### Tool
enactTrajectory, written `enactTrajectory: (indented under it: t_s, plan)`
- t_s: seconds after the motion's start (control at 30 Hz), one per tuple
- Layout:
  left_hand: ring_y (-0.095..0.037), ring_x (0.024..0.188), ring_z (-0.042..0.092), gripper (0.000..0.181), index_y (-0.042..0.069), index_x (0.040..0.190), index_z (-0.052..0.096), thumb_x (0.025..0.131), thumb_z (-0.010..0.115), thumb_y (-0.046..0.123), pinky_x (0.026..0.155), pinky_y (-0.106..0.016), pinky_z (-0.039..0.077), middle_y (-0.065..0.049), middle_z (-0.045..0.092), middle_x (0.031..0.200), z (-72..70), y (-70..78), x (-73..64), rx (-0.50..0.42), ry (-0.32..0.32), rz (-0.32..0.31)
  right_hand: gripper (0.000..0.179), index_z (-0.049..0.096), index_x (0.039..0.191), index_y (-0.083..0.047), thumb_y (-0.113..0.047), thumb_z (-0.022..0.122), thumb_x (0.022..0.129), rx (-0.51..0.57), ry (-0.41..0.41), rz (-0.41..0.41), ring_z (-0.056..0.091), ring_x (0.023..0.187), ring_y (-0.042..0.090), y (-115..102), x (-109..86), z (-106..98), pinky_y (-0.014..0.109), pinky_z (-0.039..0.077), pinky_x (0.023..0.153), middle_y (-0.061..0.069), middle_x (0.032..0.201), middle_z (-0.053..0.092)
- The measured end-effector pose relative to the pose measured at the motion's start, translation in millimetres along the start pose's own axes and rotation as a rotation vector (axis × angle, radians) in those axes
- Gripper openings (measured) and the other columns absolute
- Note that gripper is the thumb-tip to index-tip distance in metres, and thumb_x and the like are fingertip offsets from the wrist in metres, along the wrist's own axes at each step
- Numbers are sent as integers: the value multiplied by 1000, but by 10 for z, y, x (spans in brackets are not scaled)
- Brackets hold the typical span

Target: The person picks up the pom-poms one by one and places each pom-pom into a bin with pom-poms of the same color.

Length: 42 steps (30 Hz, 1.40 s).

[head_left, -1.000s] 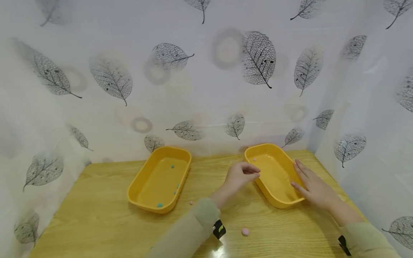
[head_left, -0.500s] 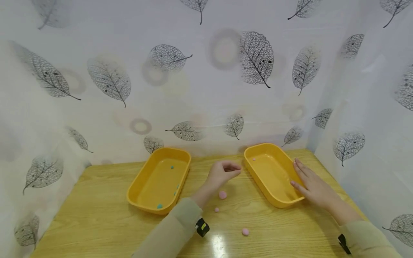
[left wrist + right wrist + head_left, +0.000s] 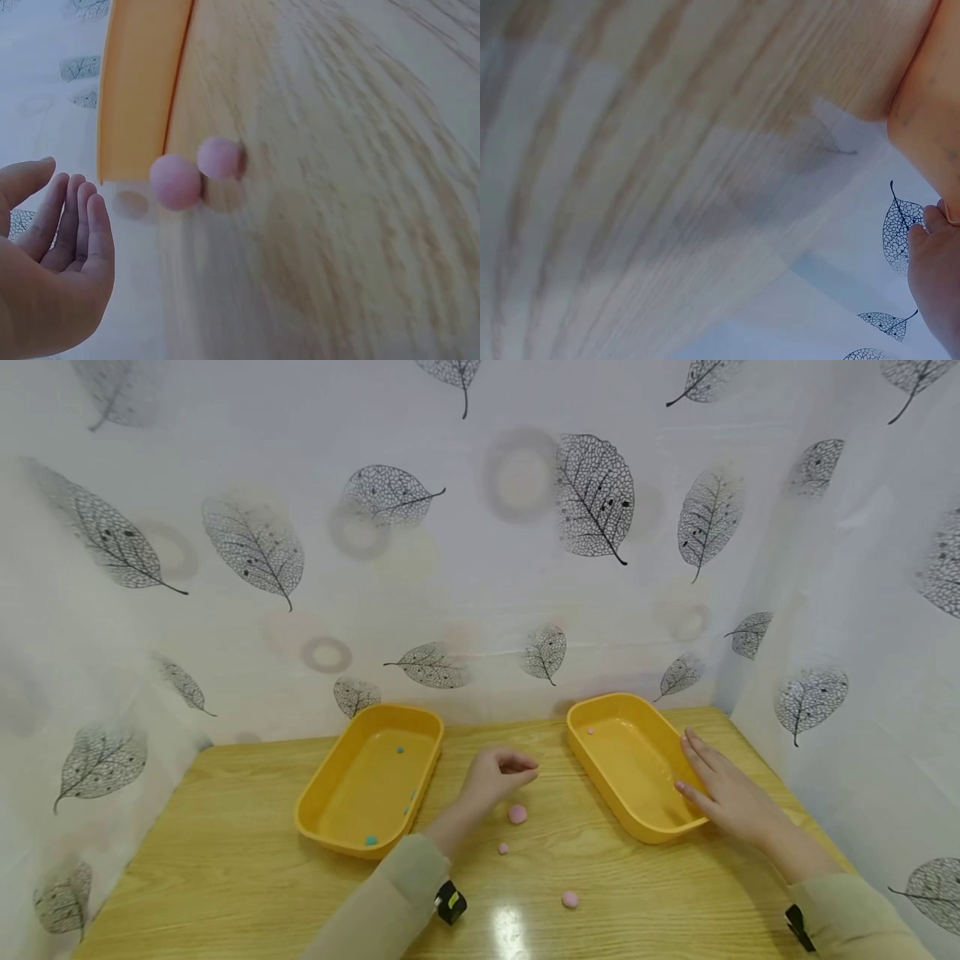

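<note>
On my head feed I log the left tray (image 3: 356,789) and right tray (image 3: 633,768) as plain yellow-orange, the balls (image 3: 517,814) soft pink, the small bits (image 3: 371,841) teal. I note a yellow-brown worktop (image 3: 217,835) with streaked wood grain, and pale khaki sleeves (image 3: 382,897). Backdrop curtain (image 3: 465,577) reads white to me, printed with dark grey veined leaves (image 3: 596,497) and faint blurred rings (image 3: 345,654).

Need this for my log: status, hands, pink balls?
Left hand empty above table; right hand on right tray's rim. Three pink balls on table, tiny pink one in tray. No obstruction seen.
</note>
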<state>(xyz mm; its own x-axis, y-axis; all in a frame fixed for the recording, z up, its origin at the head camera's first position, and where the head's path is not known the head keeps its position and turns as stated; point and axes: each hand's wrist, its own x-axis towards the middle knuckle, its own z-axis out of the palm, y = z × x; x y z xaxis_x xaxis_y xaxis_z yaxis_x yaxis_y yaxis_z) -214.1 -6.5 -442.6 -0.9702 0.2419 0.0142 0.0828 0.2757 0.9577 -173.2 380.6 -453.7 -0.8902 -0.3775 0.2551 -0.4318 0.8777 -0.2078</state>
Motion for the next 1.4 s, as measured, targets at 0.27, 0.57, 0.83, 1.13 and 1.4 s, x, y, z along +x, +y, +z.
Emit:
enactTrajectory:
  t_s: [0.27,0.57,0.83,1.13,1.4]
  plan:
    - [-7,82,67,13,-5,104,79,93,79,2,79,-18,57,-19,80,102,-64,-122,-56,2,-16,-11,75,24,162,12,-31,55,110,3,-6,3,25,159,50,-3,8,-5,2,-14,117,29,174,18]
    - [-11,82,70,12,-5,102,79,92,80,2,76,-19,58,-18,80,99,-96,-255,-86,31,-43,-37,74,25,162,13,-30,56,109,1,3,-6,27,158,50,5,9,8,2,-13,118,29,173,19]
    - [-13,84,72,17,-5,104,79,89,81,2,78,-21,61,-16,80,98,-111,-318,-100,69,-72,-54,75,23,164,11,-31,55,110,4,5,-8,26,158,50,12,15,16,2,-13,118,28,174,18]
    - [-11,84,71,25,-6,107,77,85,85,1,77,-18,59,-18,80,99,-156,-403,-86,55,-164,-15,74,23,163,11,-30,55,110,2,12,-15,26,159,49,24,18,27,2,-13,118,26,175,16]
    - [-10,90,69,27,-4,112,77,88,86,6,84,-22,61,-15,79,105,-178,-440,-106,102,-260,3,74,26,162,12,-31,55,110,-6,9,0,26,159,49,27,1,22,1,-13,118,26,175,16]
